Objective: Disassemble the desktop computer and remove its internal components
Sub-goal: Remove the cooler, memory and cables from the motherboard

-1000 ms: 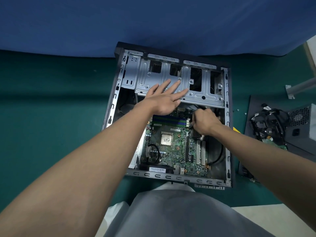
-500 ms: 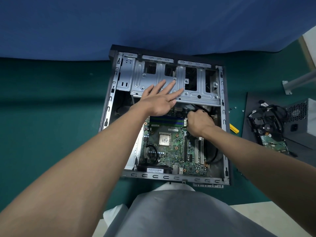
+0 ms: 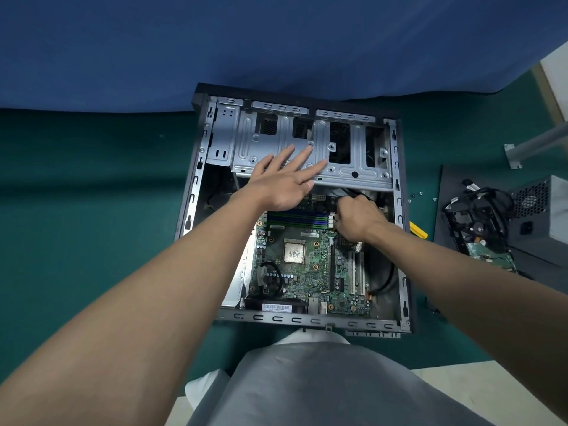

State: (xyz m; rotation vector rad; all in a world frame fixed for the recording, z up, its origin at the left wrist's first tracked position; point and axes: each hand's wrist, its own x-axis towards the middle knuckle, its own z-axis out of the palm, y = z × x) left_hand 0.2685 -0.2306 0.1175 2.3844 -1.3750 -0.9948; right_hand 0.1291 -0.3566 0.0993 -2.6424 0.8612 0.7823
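Note:
An open desktop case [image 3: 402,272] lies flat on the green mat. Its green motherboard [image 3: 307,269] shows a bare CPU [image 3: 294,252] and blue RAM sticks [image 3: 295,219]. My left hand [image 3: 284,182] lies flat, fingers straight, pressing on the silver drive cage [image 3: 353,167] at the far end of the case. My right hand [image 3: 358,218] is curled by the motherboard's upper right corner and grips a black cable [image 3: 358,194] coming out from under the cage. The cable's plug is hidden by my fingers.
To the right lie a black side panel [image 3: 442,210], a removed drive with tangled cables [image 3: 479,229] and a grey power supply [image 3: 544,210]. A yellow tool [image 3: 418,230] peeks out beside the case. Small screws [image 3: 413,196] sit near the case's right wall. A blue cloth [image 3: 276,41] hangs behind.
The view has shifted a little. My right hand has drawn slightly towards the motherboard's corner while holding the cable. My left hand stays flat on the drive cage.

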